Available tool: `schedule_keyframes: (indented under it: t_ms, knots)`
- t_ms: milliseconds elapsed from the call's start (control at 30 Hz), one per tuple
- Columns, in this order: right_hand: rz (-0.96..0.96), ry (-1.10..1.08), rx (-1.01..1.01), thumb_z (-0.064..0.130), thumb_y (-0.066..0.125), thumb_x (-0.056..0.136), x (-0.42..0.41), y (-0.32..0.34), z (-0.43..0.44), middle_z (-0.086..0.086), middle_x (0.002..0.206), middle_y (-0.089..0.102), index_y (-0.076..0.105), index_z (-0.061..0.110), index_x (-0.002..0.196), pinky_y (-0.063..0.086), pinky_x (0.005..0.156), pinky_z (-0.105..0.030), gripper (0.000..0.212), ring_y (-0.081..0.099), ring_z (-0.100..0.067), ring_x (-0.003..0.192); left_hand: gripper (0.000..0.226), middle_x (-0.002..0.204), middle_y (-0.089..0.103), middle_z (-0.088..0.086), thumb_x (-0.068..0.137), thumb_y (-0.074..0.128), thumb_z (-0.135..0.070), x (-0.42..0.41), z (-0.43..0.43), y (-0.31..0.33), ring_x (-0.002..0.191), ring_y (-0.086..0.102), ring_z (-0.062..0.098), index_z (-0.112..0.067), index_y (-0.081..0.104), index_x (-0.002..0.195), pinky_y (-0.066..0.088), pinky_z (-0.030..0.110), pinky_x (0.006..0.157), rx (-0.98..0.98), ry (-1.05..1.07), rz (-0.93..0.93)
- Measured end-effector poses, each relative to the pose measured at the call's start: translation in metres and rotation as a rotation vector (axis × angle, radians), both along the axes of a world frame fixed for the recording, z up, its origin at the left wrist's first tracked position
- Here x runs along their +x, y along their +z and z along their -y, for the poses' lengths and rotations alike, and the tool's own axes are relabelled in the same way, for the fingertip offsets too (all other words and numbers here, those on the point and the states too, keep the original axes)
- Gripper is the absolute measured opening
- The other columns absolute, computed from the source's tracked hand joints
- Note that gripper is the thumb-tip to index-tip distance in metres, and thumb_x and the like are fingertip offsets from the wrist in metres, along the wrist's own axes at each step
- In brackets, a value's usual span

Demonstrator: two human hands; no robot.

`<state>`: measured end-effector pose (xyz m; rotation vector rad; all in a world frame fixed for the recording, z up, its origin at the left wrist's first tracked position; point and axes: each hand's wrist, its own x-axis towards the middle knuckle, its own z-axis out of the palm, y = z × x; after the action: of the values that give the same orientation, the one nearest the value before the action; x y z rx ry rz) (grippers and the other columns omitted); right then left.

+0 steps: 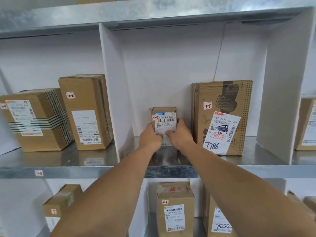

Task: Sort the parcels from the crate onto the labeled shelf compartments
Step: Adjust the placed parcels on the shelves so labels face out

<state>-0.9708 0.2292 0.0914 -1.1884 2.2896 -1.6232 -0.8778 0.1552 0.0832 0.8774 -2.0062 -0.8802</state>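
Both your hands are out in front of you on one small parcel (164, 123): your left hand (150, 138) is clamped on its lower left side, your right hand (179, 134) on its lower right, thumbs laid across the front over the bottom of the white shipping label. That parcel stands upright in the middle compartment of the upper shelf (171, 171), and a small red-edged tag at its top left corner reads 1-3. Whether its base rests on the metal shelf you cannot tell, since your hands cover the lower edge.

Just to the right, in the same compartment and apart from your right hand, a tall box (222, 117) stands upright, also tagged 1-3, with a tilted label and "7786" written in black. A white divider (109, 93) closes the compartment on the left and another white divider (280, 93) closes it on the right.

Beyond the left divider, two boxes sit side by side: an upright box (85, 112) tagged 1-2 and a lower striped-tape box (34, 120) beside it. A 1-2 sticker (39, 173) is on the shelf's front edge below them.

On the shelf under your arms, a box tagged 2-3 (175, 209) stands below the small parcel, with a box marked "7022" (220, 221) to its right
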Motion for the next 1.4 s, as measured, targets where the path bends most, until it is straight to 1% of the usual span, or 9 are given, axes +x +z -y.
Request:
schedule_keyframes:
  t_ms: [267,367,500,600,767,1067,1133,1267,1400]
  knots:
    - [-0.009,-0.006,-0.028,0.007,0.061,0.097,-0.003,-0.002,0.008,-0.007,0.133,0.063,0.042,0.015,0.125,0.056,0.092,-0.038,0.035,0.062,-0.028,0.116,0.044,0.133,0.064,0.005,0.094,0.063,-0.01,-0.003,0.012,-0.001,0.121,0.059,0.024,-0.017,0.053,0.136,0.043,0.025,0.093,-0.016,0.011,-0.02]
    - [-0.011,-0.004,-0.028,0.006,0.062,0.097,-0.005,-0.001,0.009,-0.007,0.132,0.063,0.042,0.015,0.125,0.054,0.085,-0.032,0.036,0.062,-0.026,0.115,0.043,0.132,0.064,0.004,0.094,0.063,-0.008,-0.003,0.012,-0.002,0.119,0.06,0.023,-0.018,0.055,0.135,0.042,0.023,0.089,-0.007,0.006,-0.036]
    - [0.004,-0.003,-0.022,0.005,0.061,0.097,-0.003,-0.001,0.008,-0.007,0.134,0.062,0.041,0.016,0.125,0.057,0.09,-0.036,0.036,0.062,-0.027,0.117,0.042,0.132,0.064,0.003,0.094,0.064,-0.009,-0.001,0.011,0.001,0.119,0.059,0.022,-0.018,0.054,0.135,0.04,0.022,0.086,-0.006,0.002,-0.02]
    - [0.011,-0.003,-0.006,0.006,0.061,0.098,-0.003,0.0,0.007,-0.008,0.136,0.061,0.039,0.014,0.126,0.053,0.085,-0.032,0.036,0.061,-0.029,0.12,0.043,0.134,0.062,0.006,0.095,0.062,-0.012,-0.002,0.011,0.002,0.121,0.058,0.025,-0.018,0.05,0.136,0.04,0.025,0.086,-0.02,0.003,0.033]
    - [0.058,0.017,-0.007,0.008,0.065,0.096,-0.005,0.003,0.001,-0.005,0.137,0.061,0.038,0.015,0.135,0.049,0.075,-0.025,0.048,0.061,-0.026,0.12,0.047,0.136,0.061,0.006,0.095,0.063,-0.013,0.0,0.011,0.005,0.121,0.057,0.025,-0.018,0.046,0.138,0.041,0.026,0.085,0.002,-0.012,0.059]
    - [0.058,0.048,-0.011,0.006,0.063,0.094,0.0,0.003,-0.004,-0.002,0.136,0.062,0.031,0.024,0.149,0.049,0.084,-0.03,0.065,0.06,-0.024,0.119,0.052,0.134,0.063,0.001,0.093,0.066,-0.012,0.009,0.001,0.007,0.114,0.061,0.019,-0.021,0.043,0.139,0.045,0.026,0.087,0.032,-0.031,-0.004]
    - [0.048,0.045,-0.002,0.007,0.064,0.094,0.001,0.002,-0.007,-0.003,0.138,0.061,0.03,0.023,0.15,0.052,0.088,-0.032,0.067,0.06,-0.025,0.121,0.057,0.138,0.061,0.001,0.094,0.066,-0.015,0.013,0.0,0.009,0.119,0.06,0.02,-0.022,0.04,0.143,0.046,0.028,0.092,0.032,-0.032,-0.003]
    - [0.031,0.032,0.008,0.01,0.063,0.096,0.005,0.002,-0.016,-0.005,0.14,0.059,0.023,0.021,0.153,0.046,0.082,-0.028,0.07,0.059,-0.027,0.123,0.08,0.159,0.038,0.004,0.097,0.065,-0.024,0.025,-0.005,0.011,0.14,0.044,0.026,-0.019,0.015,0.16,0.039,0.031,0.104,0.025,-0.007,0.043]
    - [0.031,0.017,-0.009,0.011,0.065,0.094,0.016,0.003,-0.025,-0.007,0.138,0.059,0.025,0.02,0.153,0.044,0.084,-0.027,0.072,0.058,-0.028,0.125,0.082,0.163,0.032,0.004,0.097,0.066,-0.029,0.038,-0.015,0.011,0.145,0.036,0.025,-0.018,0.015,0.16,0.034,0.035,0.113,-0.014,0.015,0.044]
